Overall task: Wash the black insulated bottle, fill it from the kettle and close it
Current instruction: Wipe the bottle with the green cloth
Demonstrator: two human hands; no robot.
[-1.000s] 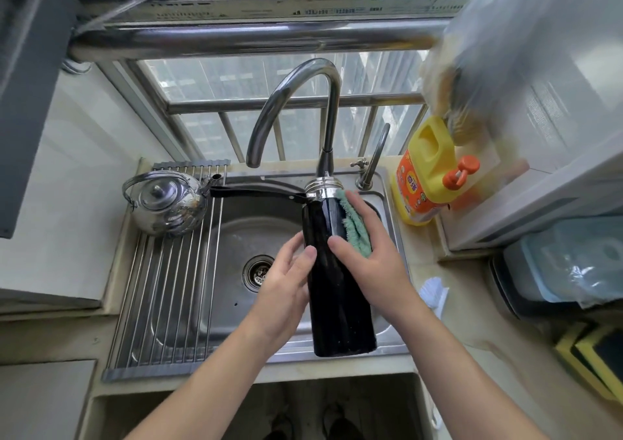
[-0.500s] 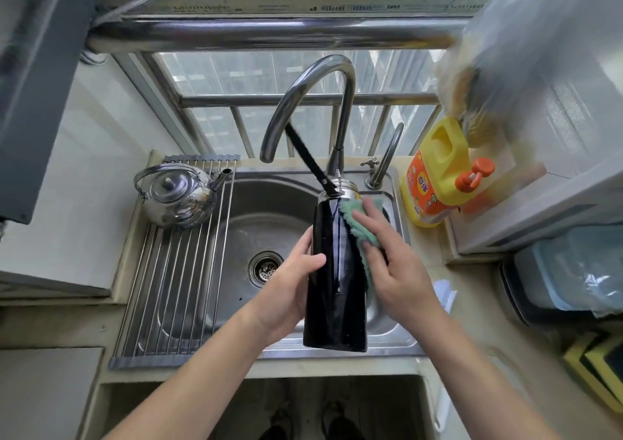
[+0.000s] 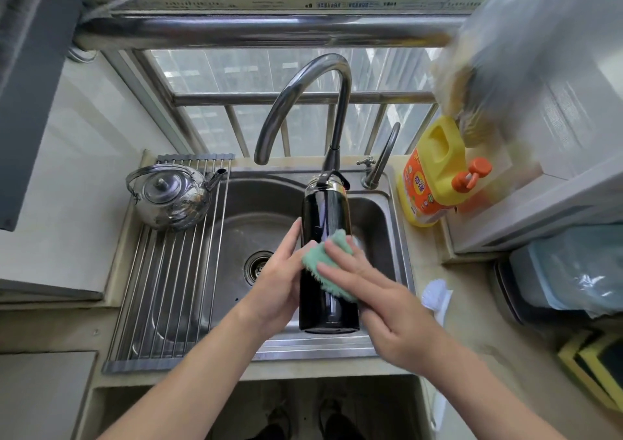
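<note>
The black insulated bottle (image 3: 325, 213) is held upright over the sink, its steel neck just below the tap and a black strap at its mouth. My left hand (image 3: 278, 281) grips the bottle's left side around the middle. My right hand (image 3: 381, 298) wraps a green cloth (image 3: 318, 259) round the front of the bottle's middle. The steel kettle (image 3: 170, 196) stands on the drying rack at the sink's left, apart from both hands. No lid is visible.
A curved tap (image 3: 303, 102) arches over the steel sink (image 3: 242, 217), with a smaller tap (image 3: 382, 156) beside it. The roll-up drying rack (image 3: 168, 304) covers the sink's left part. A yellow detergent jug (image 3: 435, 173) and a white brush (image 3: 435, 296) sit on the right.
My right hand slid the green cloth down from the bottle's neck to its middle. The strap at the mouth swung from pointing left to hanging close by the neck.
</note>
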